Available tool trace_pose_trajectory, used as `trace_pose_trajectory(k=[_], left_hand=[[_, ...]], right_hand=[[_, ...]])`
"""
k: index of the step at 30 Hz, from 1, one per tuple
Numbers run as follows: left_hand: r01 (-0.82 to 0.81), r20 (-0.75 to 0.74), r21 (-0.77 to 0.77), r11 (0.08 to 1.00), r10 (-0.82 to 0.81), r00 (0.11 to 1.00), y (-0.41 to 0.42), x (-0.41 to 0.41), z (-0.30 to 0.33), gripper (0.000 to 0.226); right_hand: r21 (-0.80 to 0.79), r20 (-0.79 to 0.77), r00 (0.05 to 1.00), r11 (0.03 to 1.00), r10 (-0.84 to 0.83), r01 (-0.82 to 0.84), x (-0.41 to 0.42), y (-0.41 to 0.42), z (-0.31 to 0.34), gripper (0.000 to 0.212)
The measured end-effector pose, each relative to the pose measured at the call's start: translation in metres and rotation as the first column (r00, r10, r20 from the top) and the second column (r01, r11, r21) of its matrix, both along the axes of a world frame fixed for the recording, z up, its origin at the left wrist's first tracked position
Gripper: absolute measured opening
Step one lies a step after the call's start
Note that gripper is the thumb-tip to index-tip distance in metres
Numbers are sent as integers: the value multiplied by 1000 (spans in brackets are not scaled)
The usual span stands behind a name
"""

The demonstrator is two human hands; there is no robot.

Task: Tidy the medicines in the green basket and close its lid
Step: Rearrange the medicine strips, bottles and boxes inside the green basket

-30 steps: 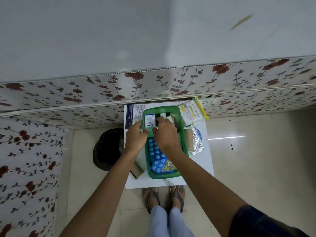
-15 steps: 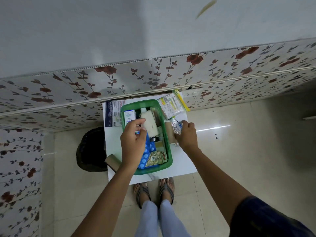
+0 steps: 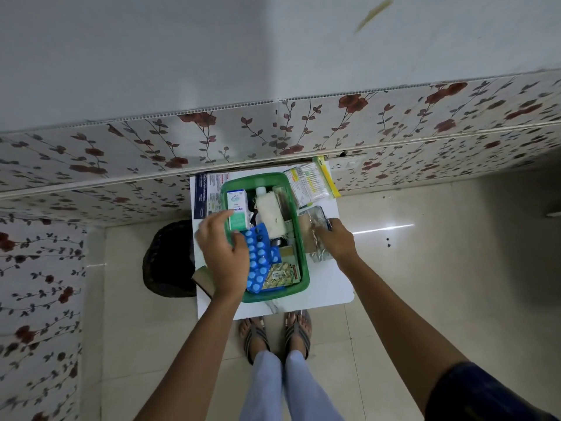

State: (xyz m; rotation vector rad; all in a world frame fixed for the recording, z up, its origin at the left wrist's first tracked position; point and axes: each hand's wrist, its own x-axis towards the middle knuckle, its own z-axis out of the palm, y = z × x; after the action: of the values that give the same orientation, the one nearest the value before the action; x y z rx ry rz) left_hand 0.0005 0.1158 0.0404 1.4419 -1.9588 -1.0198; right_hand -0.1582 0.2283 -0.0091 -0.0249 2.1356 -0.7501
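Note:
The green basket [image 3: 304, 270] stands open on a small white table [image 3: 332, 288]. Inside lie a white-and-green medicine box [image 3: 236, 211], a white gauze roll [image 3: 271, 218], a white bottle [image 3: 260, 191], blue blister strips [image 3: 258, 260] and a gold blister strip [image 3: 280, 276]. My left hand [image 3: 223, 253] is over the basket's left side, thumb and fingers closed on the top blue strip, which is tilted up. My right hand [image 3: 337, 241] is outside the basket's right wall, gripping a silver foil strip [image 3: 315, 224] on the table. No lid is visible.
A yellow-edged clear packet [image 3: 312, 183] lies at the table's back right, and a printed carton [image 3: 206, 192] at the back left. A brown box [image 3: 202, 281] overhangs the left edge. A black bin [image 3: 168, 259] stands on the floor at left. A floral wall is close behind.
My right hand left the basket and went right to the silver foil strip. My left hand slid from the white-and-green box down onto the blue blister strips. The camera view shifted.

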Motion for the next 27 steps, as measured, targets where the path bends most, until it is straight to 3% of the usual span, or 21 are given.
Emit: trace_pose_trajectory(k=[4, 7, 9, 12, 16, 20, 23, 27], left_hand=[[-398, 223, 129, 909, 364, 904, -11, 35, -22, 51], [-564, 483, 316, 763, 382, 788, -12, 56, -38, 69], [-583, 539, 416, 698, 327, 776, -10, 63, -46, 81], [-522, 512, 502, 689, 250, 822, -9, 65, -58, 84], [-464, 512, 494, 735, 185, 839, -12, 72, -63, 64], [-462, 352, 478, 747, 320, 880, -22, 84, -59, 57], [-438, 124, 420, 795, 428, 895, -28, 68, -15, 54], [-237, -74, 420, 876, 293, 953, -22, 43, 17, 45]], right_hand=[[-5, -10, 998, 998, 58, -58, 5, -10, 1, 56], [12, -101, 993, 998, 69, -68, 9, -14, 0, 60], [16, -136, 988, 997, 77, -76, 10, -13, 0, 59], [1, -174, 983, 998, 60, -61, 11, -10, 9, 57], [-94, -265, 962, 995, -59, 35, 16, 0, 41, 55], [-202, -312, 942, 978, -122, 60, 27, 1, 80, 57], [-229, -239, 971, 973, -16, -41, 37, -12, 93, 57], [-144, -195, 956, 958, 219, -248, 56, -33, 84, 57]])
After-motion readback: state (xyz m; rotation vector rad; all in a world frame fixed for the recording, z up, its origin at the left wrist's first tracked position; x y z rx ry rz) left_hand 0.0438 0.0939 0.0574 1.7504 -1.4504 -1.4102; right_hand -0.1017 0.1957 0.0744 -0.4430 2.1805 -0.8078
